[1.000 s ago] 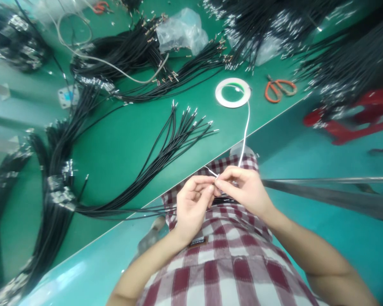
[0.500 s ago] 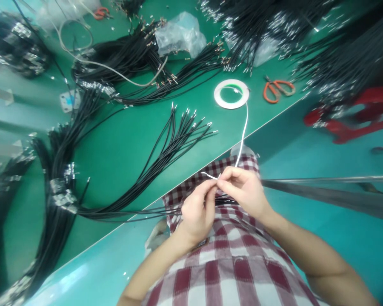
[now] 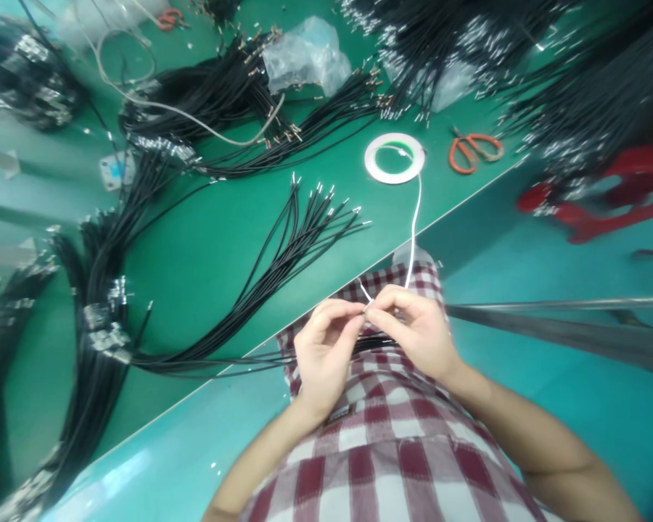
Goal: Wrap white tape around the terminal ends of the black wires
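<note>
My left hand (image 3: 323,359) and my right hand (image 3: 416,330) meet at the fingertips just past the table edge, pinching a thin white tape (image 3: 413,232). The tape runs from a white tape roll (image 3: 395,158) down to my right hand, and a short loose end sticks up between my fingertips. A bundle of black wires (image 3: 239,362) comes in from the left and passes beneath my hands. Their far ends fan out on the mat as a spray of black wires with metal terminals (image 3: 305,235).
Heaps of black wire bundles (image 3: 593,87) cover the far table around a green mat (image 3: 196,283). Orange-handled scissors (image 3: 471,154) and a clear plastic bag (image 3: 305,58) lie there. A red stool (image 3: 593,196) stands on the floor at right, beyond the table's diagonal edge.
The loose tape end has swung from pointing left to pointing upward. My fingertips have shifted slightly around the tape. The view has moved only a little.
</note>
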Available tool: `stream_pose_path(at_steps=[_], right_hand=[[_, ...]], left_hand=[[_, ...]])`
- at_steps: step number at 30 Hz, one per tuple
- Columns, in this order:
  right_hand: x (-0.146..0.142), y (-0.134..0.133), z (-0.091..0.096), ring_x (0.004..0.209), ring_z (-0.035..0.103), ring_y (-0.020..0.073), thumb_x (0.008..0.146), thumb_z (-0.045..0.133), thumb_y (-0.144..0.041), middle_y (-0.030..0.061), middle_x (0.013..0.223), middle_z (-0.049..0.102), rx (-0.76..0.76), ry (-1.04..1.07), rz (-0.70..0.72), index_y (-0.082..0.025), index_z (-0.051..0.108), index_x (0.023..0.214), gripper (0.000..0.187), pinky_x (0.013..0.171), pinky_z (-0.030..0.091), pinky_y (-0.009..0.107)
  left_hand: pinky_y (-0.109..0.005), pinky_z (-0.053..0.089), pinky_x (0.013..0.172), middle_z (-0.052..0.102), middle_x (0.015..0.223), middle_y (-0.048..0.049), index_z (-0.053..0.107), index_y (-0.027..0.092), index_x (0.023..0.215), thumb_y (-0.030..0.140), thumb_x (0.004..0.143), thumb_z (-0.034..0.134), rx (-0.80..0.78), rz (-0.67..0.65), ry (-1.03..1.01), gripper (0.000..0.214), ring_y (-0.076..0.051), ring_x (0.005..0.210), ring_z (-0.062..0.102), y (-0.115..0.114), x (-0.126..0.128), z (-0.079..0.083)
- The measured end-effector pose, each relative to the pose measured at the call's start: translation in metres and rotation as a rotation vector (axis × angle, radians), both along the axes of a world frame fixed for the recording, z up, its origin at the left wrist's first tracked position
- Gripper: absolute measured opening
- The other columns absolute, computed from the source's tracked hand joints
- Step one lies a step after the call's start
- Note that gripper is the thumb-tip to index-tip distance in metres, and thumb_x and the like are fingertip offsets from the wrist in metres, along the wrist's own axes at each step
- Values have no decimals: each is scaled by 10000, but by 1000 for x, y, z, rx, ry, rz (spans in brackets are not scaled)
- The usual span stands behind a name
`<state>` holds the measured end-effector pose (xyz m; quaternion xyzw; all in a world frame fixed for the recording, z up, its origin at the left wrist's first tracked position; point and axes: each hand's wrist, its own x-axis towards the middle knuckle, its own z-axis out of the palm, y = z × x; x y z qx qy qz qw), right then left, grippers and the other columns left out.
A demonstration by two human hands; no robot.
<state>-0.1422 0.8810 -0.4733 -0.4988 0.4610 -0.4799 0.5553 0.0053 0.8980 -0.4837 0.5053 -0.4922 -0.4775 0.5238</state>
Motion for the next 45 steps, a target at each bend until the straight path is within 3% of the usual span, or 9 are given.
stream_pose_path(at_steps=[6, 14, 21, 28, 32, 35, 40, 45], right_hand=[[1, -3, 2, 731, 642, 141, 863, 696, -122, 3, 777, 691, -187, 186, -43, -203, 720, 801, 105, 688, 506, 288], [9, 3, 13, 704, 630, 164, 879, 676, -169, 6, 729, 676, -438, 604, -114, -214, 680, 761, 126, 741, 421, 373], [10, -3, 16, 667, 597, 150, 882, 655, -133, -15, 667, 646, -330, 575, -60, -217, 665, 699, 201, 714, 403, 345], [11, -8, 10, 652, 567, 129, 888, 647, -169, 4, 725, 613, -125, 363, -11, -196, 649, 711, 179, 602, 430, 277], [11, -13, 5, 614, 551, 111, 873, 668, -229, 1, 730, 598, 22, 213, 15, -180, 636, 717, 167, 563, 439, 247], [10, -17, 3, 615, 543, 116, 867, 676, -264, -4, 694, 594, 96, 151, 40, -174, 627, 716, 183, 573, 451, 247], [8, -17, 1, 662, 550, 126, 862, 673, -220, 2, 741, 596, 18, 155, 44, -185, 656, 734, 134, 621, 465, 261], [5, -18, 2, 727, 602, 153, 867, 673, -189, 14, 761, 635, -80, 178, 94, -199, 693, 777, 92, 692, 495, 299]], left_hand=[[-188, 539, 696, 659, 885, -4, 741, 229, 951, 146, 857, 711, 123, 36, 257, 129, -89, 736, 627, 0, 2, -7], [-192, 546, 721, 668, 884, -23, 726, 190, 903, 227, 822, 762, 207, 149, 300, 97, -103, 776, 637, 2, -2, -8], [-196, 513, 586, 644, 702, 5, 699, 180, 878, 261, 798, 782, 249, 125, 430, 141, -85, 584, 578, -3, -5, -1], [-214, 467, 550, 579, 562, 23, 694, 166, 901, 265, 839, 739, 307, 29, 532, 126, -89, 519, 527, -3, -2, 0], [-184, 407, 449, 568, 550, 29, 708, 153, 880, 263, 832, 745, 304, 41, 540, 125, -66, 445, 482, -4, -2, -3], [-179, 413, 461, 597, 601, 22, 711, 155, 894, 254, 849, 732, 270, 76, 487, 110, -50, 445, 484, -2, -3, -7], [-170, 449, 534, 635, 815, 3, 659, 192, 1010, 193, 787, 791, 268, 30, 441, 259, -60, 601, 559, 0, 1, -10], [-182, 422, 471, 610, 785, 19, 613, 157, 815, 207, 737, 825, 399, 5, 552, 232, -32, 485, 497, -5, 6, -2]])
